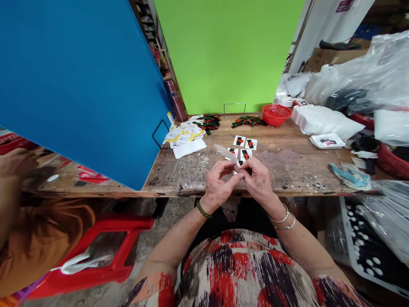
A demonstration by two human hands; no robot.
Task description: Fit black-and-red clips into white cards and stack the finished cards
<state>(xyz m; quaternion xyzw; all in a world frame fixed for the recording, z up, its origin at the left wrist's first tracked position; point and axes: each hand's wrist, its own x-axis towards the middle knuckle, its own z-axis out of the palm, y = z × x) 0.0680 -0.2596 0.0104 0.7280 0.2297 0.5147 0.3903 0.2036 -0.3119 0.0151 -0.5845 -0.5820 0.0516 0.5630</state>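
Observation:
My left hand (220,181) and my right hand (257,179) meet over the front edge of the wooden table, fingertips pinched together. Between them is a thin, whitish translucent piece (226,152) that looks like a small plastic bag; its free end points up and left. Just beyond my fingers lie several small white cards (251,144), each bearing a dark green and red piece. One more card is partly covered by my hands. Farther back are two loose piles of dark green and red pieces (247,122). A heap of white and yellow cards (185,135) lies at the left.
A blue panel (79,85) stands at left and a green panel (230,51) at the back. A red basket (276,115), white stacked sheets (324,121) and a blue-white cloth (350,176) are to the right. A co-worker's arm (11,187) shows at far left.

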